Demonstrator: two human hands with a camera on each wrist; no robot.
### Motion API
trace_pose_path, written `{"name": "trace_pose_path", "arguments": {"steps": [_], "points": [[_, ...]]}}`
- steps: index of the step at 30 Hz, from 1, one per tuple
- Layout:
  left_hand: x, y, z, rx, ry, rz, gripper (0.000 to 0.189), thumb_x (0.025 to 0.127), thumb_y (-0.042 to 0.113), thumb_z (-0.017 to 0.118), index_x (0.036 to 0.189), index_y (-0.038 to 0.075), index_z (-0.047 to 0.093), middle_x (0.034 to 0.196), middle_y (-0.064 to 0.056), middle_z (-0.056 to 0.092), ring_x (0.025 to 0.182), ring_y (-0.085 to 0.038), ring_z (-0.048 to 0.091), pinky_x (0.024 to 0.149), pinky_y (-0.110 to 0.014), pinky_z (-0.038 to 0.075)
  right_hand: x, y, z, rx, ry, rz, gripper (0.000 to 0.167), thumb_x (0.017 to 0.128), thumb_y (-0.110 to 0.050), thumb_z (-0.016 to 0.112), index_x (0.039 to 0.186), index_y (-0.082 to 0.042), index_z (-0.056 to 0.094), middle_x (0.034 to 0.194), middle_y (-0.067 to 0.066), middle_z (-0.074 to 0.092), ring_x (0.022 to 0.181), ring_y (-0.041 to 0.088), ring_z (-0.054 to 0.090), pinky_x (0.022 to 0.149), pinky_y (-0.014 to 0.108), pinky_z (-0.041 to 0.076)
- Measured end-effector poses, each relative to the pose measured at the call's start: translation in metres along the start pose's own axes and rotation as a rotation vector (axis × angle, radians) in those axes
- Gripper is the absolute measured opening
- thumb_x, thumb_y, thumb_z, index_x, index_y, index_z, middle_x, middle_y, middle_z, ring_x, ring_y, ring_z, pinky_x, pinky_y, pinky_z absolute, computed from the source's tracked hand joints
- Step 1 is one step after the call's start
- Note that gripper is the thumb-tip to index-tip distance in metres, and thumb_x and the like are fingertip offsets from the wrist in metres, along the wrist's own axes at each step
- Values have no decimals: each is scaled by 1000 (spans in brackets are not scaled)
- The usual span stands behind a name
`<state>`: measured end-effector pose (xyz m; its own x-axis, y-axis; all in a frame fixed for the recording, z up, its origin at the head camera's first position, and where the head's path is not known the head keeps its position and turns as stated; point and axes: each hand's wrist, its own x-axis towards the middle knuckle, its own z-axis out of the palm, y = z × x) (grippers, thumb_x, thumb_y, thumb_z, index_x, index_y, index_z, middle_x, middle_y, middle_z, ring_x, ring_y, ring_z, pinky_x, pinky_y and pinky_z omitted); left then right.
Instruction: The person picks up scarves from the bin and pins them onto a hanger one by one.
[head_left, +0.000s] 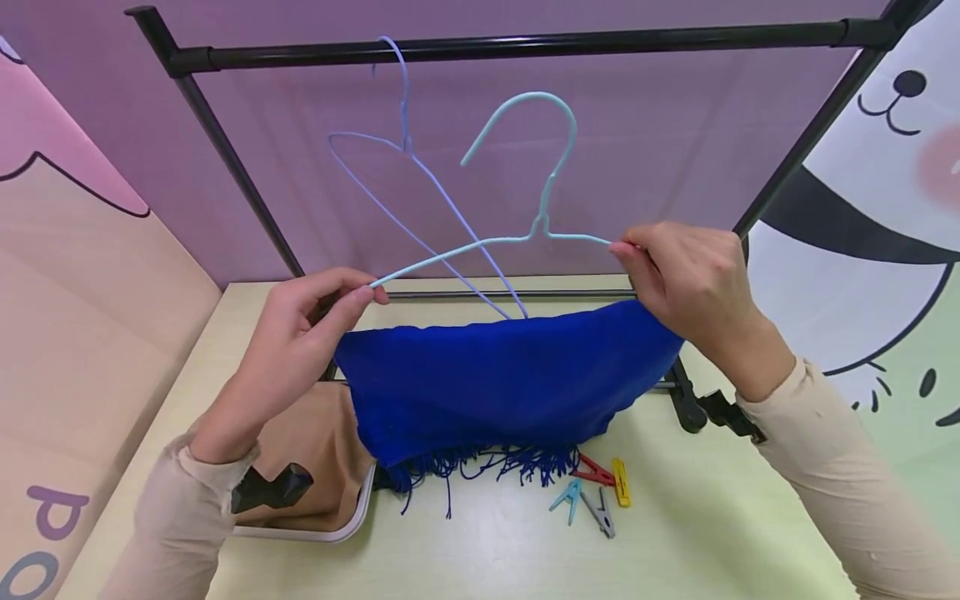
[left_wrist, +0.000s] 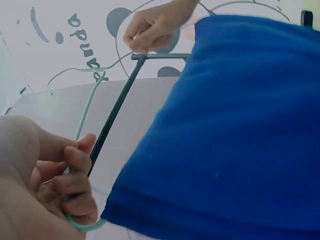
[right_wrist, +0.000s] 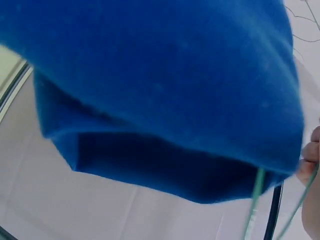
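Both hands hold up a mint-green wire hanger (head_left: 510,240) by its two shoulders, its hook upward and off the rack bar. My left hand (head_left: 296,337) pinches the left shoulder near its end; in the left wrist view its fingers curl around the wire. On the other side, my right hand (head_left: 693,287) grips the right shoulder. A blue fringed scarf (head_left: 510,379) hangs folded below the shoulders. In the right wrist view, green wire enters the fold of the scarf (right_wrist: 175,90). Cloth hides the hanger's lower bar.
A black rack bar (head_left: 600,43) spans the back, with a lilac hanger (head_left: 406,92) hooked on it. Lower left, a white tray (head_left: 348,527) holds tan cloth (head_left: 315,442). Several clothespins, including a yellow one (head_left: 621,483), lie on the table below the scarf's fringe.
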<state>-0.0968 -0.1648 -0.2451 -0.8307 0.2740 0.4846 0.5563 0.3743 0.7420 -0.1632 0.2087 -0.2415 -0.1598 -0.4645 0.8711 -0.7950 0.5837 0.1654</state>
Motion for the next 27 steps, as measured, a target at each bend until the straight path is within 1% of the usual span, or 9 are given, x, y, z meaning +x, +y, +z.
{"name": "trace_pose_path", "arguments": {"steps": [4,7,11,14,17,20,22,24,27], "points": [[-2,-3,4,-91,117,4,19,102,4,54,102,3,73,88,-1,68,70,-16,48,66,-25,42,-10,6,0,-13,-108,56,39,104,-30,54,94,7,64,73,16,62,54,25,51,45,37,42],[-4,-6,5,-172,206,0,18,101,1,54,99,-5,71,90,-3,70,81,-18,56,76,-25,47,-25,14,-3,-20,-173,136,27,101,-20,59,100,7,64,78,16,61,63,23,52,54,31,44],[-3,-13,3,-234,224,-55,19,101,5,55,97,-5,70,88,-3,70,83,-19,57,77,-26,46,-45,22,-9,20,-157,247,11,94,-1,64,101,7,65,79,15,60,68,16,48,62,21,39],[-1,-19,-2,-235,123,-116,21,103,9,54,98,-3,70,79,-2,62,74,-20,50,68,-27,41,-52,27,-11,52,-130,283,11,96,-1,61,101,8,66,80,16,61,68,12,44,63,14,36],[2,-24,-8,-227,-61,-153,21,104,10,53,104,-2,69,73,-6,53,62,-21,44,56,-29,39,-55,32,-11,69,-103,303,16,99,-5,60,104,8,68,81,16,64,68,8,43,64,12,35],[6,-24,-12,-220,-250,-153,22,105,11,51,118,1,65,76,-10,57,54,-23,51,49,-31,44,-55,38,-11,85,-73,328,15,96,0,62,107,7,71,79,15,64,68,4,42,64,12,34],[9,-22,-13,-221,-337,-141,24,105,11,50,124,5,63,82,-12,63,54,-26,57,50,-35,50,-56,41,-10,90,-62,343,17,92,5,65,108,6,72,76,14,62,69,2,41,64,12,34],[13,-20,-11,-236,-385,-131,25,105,11,51,127,7,63,87,-13,66,57,-28,60,50,-36,52,-56,44,-9,94,-52,355,19,89,8,66,108,5,72,75,13,61,69,1,40,63,13,33],[17,-18,-6,-268,-392,-140,23,104,12,52,122,10,67,87,-13,64,60,-28,58,50,-33,49,-58,46,-8,95,-41,366,19,88,10,67,106,5,73,73,12,59,69,0,39,62,15,31]]}}
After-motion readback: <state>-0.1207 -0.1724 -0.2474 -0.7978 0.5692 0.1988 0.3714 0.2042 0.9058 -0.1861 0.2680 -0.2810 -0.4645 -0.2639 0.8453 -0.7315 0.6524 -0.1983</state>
